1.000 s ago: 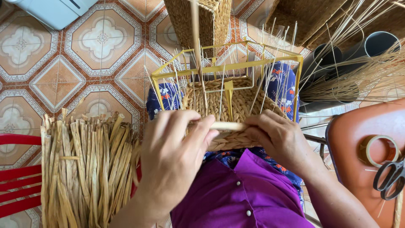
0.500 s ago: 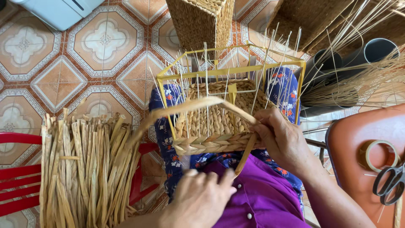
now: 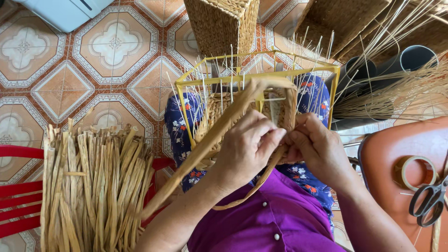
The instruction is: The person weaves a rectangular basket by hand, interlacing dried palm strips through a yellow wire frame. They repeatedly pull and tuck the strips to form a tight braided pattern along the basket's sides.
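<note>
I am watching the left hand (image 3: 245, 147) and right hand (image 3: 317, 149) meeting at the near edge of the half-woven basket (image 3: 219, 109), which is sitting inside a yellow wire frame (image 3: 186, 100) on the lap. Both hands are closed in a pinch on the flat straw strip (image 3: 186, 172); the fingertips are hiding each other, so prob. the right one is gripping the same strip.

Risks, imo: the strip is looping long toward the bundle of straw (image 3: 93, 182), so it may be catching there & twisting. Thin upright stakes (image 3: 231, 70) are standing close to the fingers, so a hard pull may be bending one. A loose pinch is letting the weave slacken.
</note>
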